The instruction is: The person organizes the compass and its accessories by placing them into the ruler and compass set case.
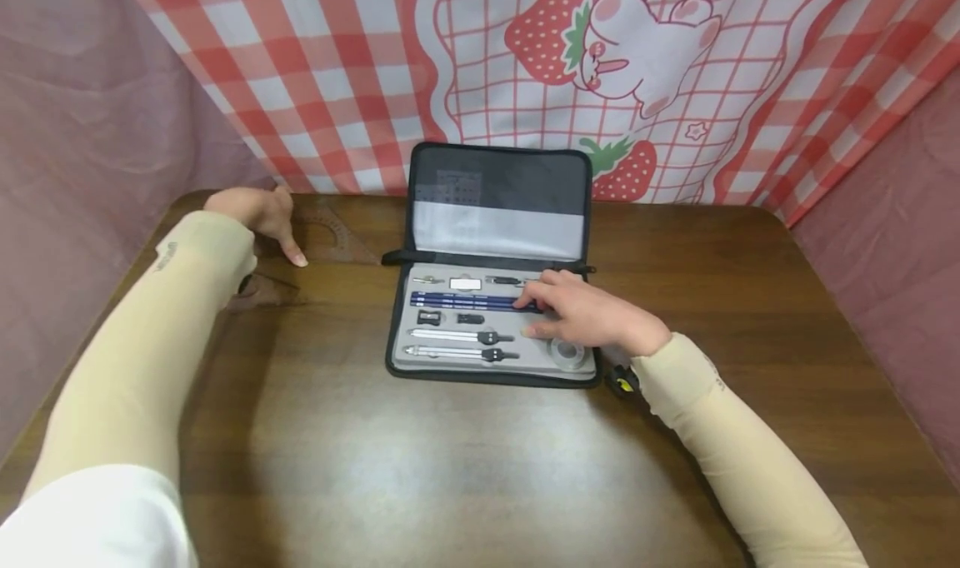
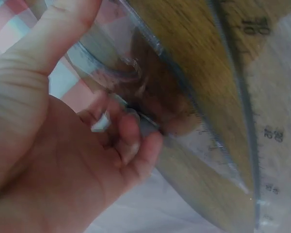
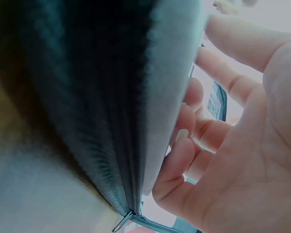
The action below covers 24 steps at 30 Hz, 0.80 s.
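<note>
A black zip case (image 1: 390,360) lies unfolded in the middle of the table, its grey tray holding drawing tools. My right hand (image 1: 581,311) is over the tray's right side, fingertips at the ends of the dark blue pencils (image 1: 465,302) and thumb lower down; in the right wrist view its fingers bend loosely behind the case edge (image 3: 160,97). At the table's back left, my left hand (image 1: 258,218) is beside a clear set square (image 1: 333,235) with a protractor arc. In the left wrist view its bent fingertips (image 2: 136,145) meet the clear plastic; I cannot tell whether they grip it.
Also in the tray are two silver compasses (image 1: 450,352), a pencil sharpener (image 1: 429,318), a white eraser (image 1: 465,284) and a round clear item (image 1: 567,353). Another clear triangle (image 1: 264,291) lies under the left wrist. A checked cloth (image 1: 337,77) hangs behind the table.
</note>
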Motion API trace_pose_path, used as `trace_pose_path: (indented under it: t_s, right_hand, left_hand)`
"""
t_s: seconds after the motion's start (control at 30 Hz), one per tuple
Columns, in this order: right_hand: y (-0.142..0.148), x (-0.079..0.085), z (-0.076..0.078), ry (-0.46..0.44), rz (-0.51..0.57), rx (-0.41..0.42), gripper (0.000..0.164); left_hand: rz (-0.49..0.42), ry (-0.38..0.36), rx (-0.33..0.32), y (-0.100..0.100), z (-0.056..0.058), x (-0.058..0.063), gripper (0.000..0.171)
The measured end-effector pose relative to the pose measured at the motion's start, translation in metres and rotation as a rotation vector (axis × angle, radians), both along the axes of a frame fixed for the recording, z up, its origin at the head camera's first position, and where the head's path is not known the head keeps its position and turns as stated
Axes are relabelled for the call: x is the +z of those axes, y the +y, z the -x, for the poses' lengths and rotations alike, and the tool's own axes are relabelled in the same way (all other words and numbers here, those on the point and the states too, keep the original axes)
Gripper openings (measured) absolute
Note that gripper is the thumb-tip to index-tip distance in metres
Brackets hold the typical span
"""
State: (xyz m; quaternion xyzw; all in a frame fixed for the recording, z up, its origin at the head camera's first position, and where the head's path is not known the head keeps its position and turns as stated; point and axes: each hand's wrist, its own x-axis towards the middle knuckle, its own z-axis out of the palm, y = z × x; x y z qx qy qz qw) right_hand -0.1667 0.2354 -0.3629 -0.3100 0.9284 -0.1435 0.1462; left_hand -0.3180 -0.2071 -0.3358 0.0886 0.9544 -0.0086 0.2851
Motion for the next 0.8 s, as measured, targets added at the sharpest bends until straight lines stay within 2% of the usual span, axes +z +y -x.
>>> trace_pose_path:
  t_s: [0.17, 0.23, 0.3, 0.4, 0.47, 0.57, 0.7, 0.8]
  right_hand:
    - [0.001, 0.000, 0.000, 0.016, 0.013, -0.003, 0.035]
    - [0.001, 0.000, 0.000, 0.016, 0.015, -0.003, 0.034]
    - [0.000, 0.000, 0.000, 0.013, 0.015, -0.002, 0.034]
    - [-0.001, 0.000, 0.001, 0.010, 0.011, -0.002, 0.034]
    - [-0.001, 0.001, 0.001, 0.013, 0.005, -0.002, 0.035]
    - [-0.001, 0.002, 0.002, 0.019, 0.002, -0.003, 0.035]
    - [-0.001, 0.001, 0.001, 0.016, 0.005, -0.006, 0.035]
    - [-0.002, 0.001, 0.001, 0.013, 0.008, -0.002, 0.035]
  left_hand:
    - [-0.064, -0.024, -0.077, 0.001, 0.006, -0.003, 0.115]
    - [-0.102, -0.005, -0.089, 0.000, 0.009, -0.007, 0.113]
    - [-0.140, 0.031, -0.132, -0.001, 0.009, -0.009, 0.107]
    - [-0.220, 0.109, -0.243, -0.001, 0.008, -0.013, 0.082]
    - [-0.254, 0.132, -0.301, 0.000, 0.004, -0.013, 0.061]
    - [-0.302, 0.133, -0.315, 0.001, 0.001, -0.014, 0.041]
    - [-0.319, 0.076, -0.298, 0.003, -0.003, -0.012, 0.037]
    - [-0.288, 0.051, -0.325, 0.004, -0.006, -0.008, 0.036]
